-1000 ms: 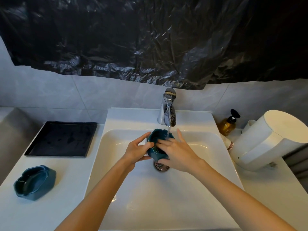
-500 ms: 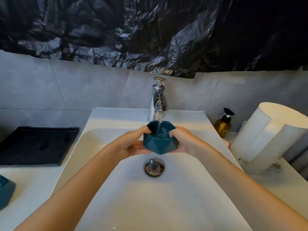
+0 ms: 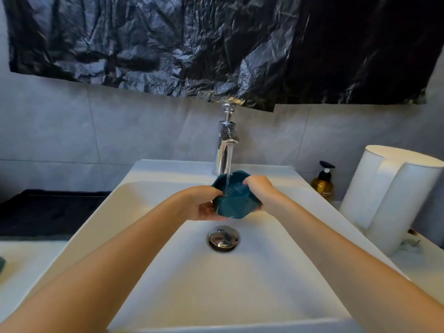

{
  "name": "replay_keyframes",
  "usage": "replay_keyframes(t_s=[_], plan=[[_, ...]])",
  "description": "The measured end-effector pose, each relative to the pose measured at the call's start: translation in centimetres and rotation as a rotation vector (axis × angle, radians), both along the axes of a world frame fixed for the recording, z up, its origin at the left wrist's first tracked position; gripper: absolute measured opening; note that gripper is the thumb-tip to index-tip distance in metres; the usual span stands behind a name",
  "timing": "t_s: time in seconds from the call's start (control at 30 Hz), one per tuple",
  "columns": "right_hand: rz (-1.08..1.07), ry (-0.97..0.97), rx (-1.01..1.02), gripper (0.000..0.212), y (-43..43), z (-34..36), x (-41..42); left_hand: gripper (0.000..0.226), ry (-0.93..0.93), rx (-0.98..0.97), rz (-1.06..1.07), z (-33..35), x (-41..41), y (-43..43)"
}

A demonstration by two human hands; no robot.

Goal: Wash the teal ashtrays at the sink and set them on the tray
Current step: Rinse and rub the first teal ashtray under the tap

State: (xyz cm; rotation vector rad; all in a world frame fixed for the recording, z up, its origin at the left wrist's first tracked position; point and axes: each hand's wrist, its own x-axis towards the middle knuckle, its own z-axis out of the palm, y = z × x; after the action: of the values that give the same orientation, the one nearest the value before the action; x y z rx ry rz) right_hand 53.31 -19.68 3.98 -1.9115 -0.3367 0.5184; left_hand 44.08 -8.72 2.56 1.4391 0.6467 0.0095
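A teal faceted ashtray [image 3: 236, 204] is held upright over the white sink [image 3: 168, 272], under the running stream from the chrome tap [image 3: 227, 143]. Water pools inside it. My left hand [image 3: 203, 204] grips its left side, thumb over the rim and fingers beneath. My right hand [image 3: 258, 188] grips the right rim. The black tray [image 3: 48, 212] lies on the counter to the left of the sink. A sliver of a second teal ashtray [image 3: 2, 264] shows at the left edge, mostly cut off.
A chrome drain plug [image 3: 224, 237] sits in the basin below the ashtray. An amber pump bottle [image 3: 323, 182] and a white cylindrical container [image 3: 394, 195] stand on the counter to the right. Black plastic sheeting [image 3: 216, 44] hangs on the wall above the tap.
The ashtray went from tilted, with my right hand rubbing inside it, to upright under the stream, one hand on each side. The view has shifted right, cutting off the second ashtray.
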Motion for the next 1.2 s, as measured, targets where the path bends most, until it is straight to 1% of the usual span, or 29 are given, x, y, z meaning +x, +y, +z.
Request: replay_keyframes(t_s=[0.03,0.1,0.17,0.2,0.23,0.27,0.33,0.37,0.4,0.43,0.47,0.5,0.53,0.63,0.7,0.73,0.8,0.87,0.9,0.97,1.0,1.03,1.1,1.17,1.2], plan=[[0.009,0.104,0.077,0.01,-0.3,-0.3,-0.3,0.021,0.005,-0.036,0.031,0.0,-0.2,-0.3],[0.013,0.211,0.216,0.012,-0.8,-1.0,-0.8,0.028,-0.057,-0.096,0.094,-0.2,-0.4,-0.7],[0.034,0.166,0.289,0.013,-0.8,-1.5,-1.4,0.039,-0.118,-0.068,0.143,-0.5,-0.6,-0.8],[0.066,0.074,0.281,0.014,-0.8,-1.6,-1.7,0.043,-0.149,-0.031,0.171,-0.6,-0.6,-0.8],[0.111,-0.076,0.241,0.017,-0.7,-1.8,-1.9,0.043,-0.186,0.011,0.208,-0.6,-0.8,-0.7],[0.15,-0.278,0.17,0.024,-0.7,-2.0,-1.8,0.043,-0.217,0.056,0.253,-0.5,-1.1,-0.7],[0.158,-0.747,0.035,0.038,-1.2,-2.3,-1.6,0.042,-0.256,0.124,0.326,-0.4,-1.5,-0.6],[0.163,-0.953,-0.007,0.039,-1.7,-2.3,-1.8,0.043,-0.269,0.147,0.344,-0.5,-1.7,-0.4],[0.21,-1.12,-0.064,0.038,-2.1,-2.3,-1.9,0.042,-0.279,0.163,0.359,-0.5,-1.8,-0.3],[0.304,-1.265,-0.167,0.038,-2.4,-2.3,-2.0,0.042,-0.29,0.186,0.374,-0.6,-1.9,-0.2],[0.409,-1.367,-0.29,0.04,-2.6,-2.4,-2.1,0.043,-0.304,0.214,0.384,-0.5,-2.0,-0.1],[0.494,-1.402,-0.379,0.042,-2.8,-2.5,-2.4,0.044,-0.315,0.242,0.39,-0.5,-2.0,0.1],[0.558,-1.374,-0.414,0.044,-2.8,-2.8,-2.7,0.044,-0.322,0.267,0.392,-0.5,-2.1,0.3],[0.685,-1.139,-0.35,0.057,-2.7,-3.5,-3.9,0.046,-0.327,0.33,0.364,-0.5,-2.1,0.3],[0.712,-1.107,-0.336,0.058,-2.6,-3.3,-4.4,0.046,-0.311,0.381,0.316,-0.6,-2.0,0.3],[0.699,-1.201,-0.387,0.055,-2.7,-3.1,-4.4,0.046,-0.305,0.406,0.301,-0.6,-2.0,0.3],[0.665,-1.539,-0.583,0.051,-2.9,-2.6,-4.0,0.046,-0.309,0.423,0.305,-0.5,-2.2,0.5],[0.638,-1.672,-0.667,0.05,-2.6,-2.9,-3.7,0.046,-0.318,0.424,0.314,-0.4,-2.2,0.6],[0.624,-1.623,-0.639,0.051,-2.3,-3.3,-3.8,0.046,-0.322,0.423,0.317,-0.4,-2.2,0.7],[0.656,-1.343,-0.467,0.061,-1.8,-3.6,-4.4,0.045,-0.312,0.403,0.321,-0.4,-2.2,0.7],[0.682,-1.295,-0.431,0.066,-1.5,-3.7,-4.4,0.044,-0.301,0.387,0.315,-0.4,-2.2,0.8],[0.673,-1.377,-0.447,0.069,-1.3,-3.7,-4.0,0.043,-0.291,0.373,0.298,-0.5,-2.2,0.9],[0.603,-1.583,-0.586,0.071,-1.0,-3.5,-3.1,0.04,-0.275,0.365,0.251,-0.6,-2.0,1.1],[0.538,-1.649,-0.739,0.071,-1.0,-3.2,-3.1,0.04,-0.269,0.367,0.239,-0.6,-1.9,1.0],[0.543,-1.643,-0.724,0.069,-0.9,-3.5,-3.1,0.04,-0.267,0.365,0.246,-0.6,-1.8,1.0]])
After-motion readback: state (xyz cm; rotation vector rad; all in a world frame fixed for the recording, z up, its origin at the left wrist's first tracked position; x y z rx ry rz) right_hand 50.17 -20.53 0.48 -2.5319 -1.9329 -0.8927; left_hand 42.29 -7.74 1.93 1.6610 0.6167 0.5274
